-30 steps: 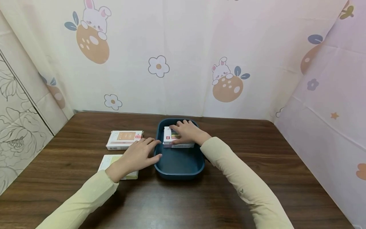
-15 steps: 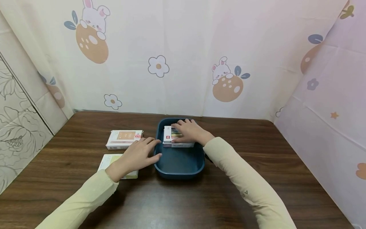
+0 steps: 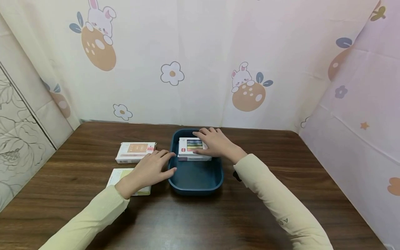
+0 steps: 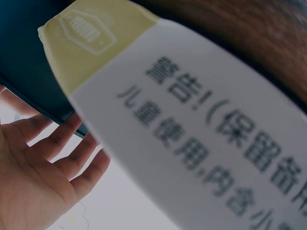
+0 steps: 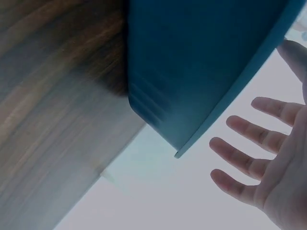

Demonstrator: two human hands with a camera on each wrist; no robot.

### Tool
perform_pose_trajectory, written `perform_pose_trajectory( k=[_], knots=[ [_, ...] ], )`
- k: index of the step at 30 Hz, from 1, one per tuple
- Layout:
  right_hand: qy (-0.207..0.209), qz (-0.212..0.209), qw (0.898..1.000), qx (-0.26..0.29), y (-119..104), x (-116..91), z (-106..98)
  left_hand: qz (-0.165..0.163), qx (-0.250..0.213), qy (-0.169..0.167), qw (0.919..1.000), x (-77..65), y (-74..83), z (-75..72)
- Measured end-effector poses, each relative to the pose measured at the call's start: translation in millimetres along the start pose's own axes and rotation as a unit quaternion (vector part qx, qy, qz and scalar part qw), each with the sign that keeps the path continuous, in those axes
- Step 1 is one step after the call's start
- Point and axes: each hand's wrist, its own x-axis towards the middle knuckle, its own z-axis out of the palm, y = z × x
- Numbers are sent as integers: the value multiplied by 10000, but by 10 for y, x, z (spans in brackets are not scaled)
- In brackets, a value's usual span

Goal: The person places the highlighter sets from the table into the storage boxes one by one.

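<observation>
A white box [image 3: 189, 152] with a window of coloured sticks lies flat in the far half of a dark blue tray [image 3: 196, 191]. My right hand [image 3: 217, 143] is over the tray's right side, thumb at the box's right part and fingers spread. In the right wrist view, the right hand's fingers [image 5: 244, 158] are extended beside the tray's outer wall. My left hand [image 3: 149, 171] has its fingertips right at the tray's left rim, fingers apart, holding nothing. Below the left wrist lies a white and yellow-green box [image 3: 118, 174], close up in the left wrist view.
A white box with an orange-brown panel [image 3: 135, 150] lies behind the left hand, left of the tray. Everything stands on a dark wooden table [image 3: 265, 146]. A patterned curtain [image 3: 203, 52] hangs behind the table's far edge.
My right hand has slid off the box toward the right, uncovering more of its coloured window. The box has stayed in the tray, and my left hand has hardly moved.
</observation>
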Motion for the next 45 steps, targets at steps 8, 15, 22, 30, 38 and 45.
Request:
perform_pose_trajectory(
  k=[8, 15, 22, 30, 38, 45],
  knots=[
    [350, -59, 9994, 26, 40, -239, 17, 53, 26, 75, 10000, -5, 2, 4],
    [662, -19, 9977, 118, 102, -450, 74, 88, 20, 107, 9999, -9, 3, 7],
    [755, 135, 9968, 210, 144, -628, 114, 40, -5, 26, 10000, -20, 16, -7],
    [805, 345, 9952, 437, 149, -801, 193, -5, -23, 6, 10000, -24, 30, -3],
    [662, 426, 9911, 1078, 121, -912, 294, -27, 10, -18, 10000, -26, 34, -4],
    [652, 397, 9849, 1557, 103, -921, 356, -51, 53, -33, 10000, -22, 39, -9]
  ],
)
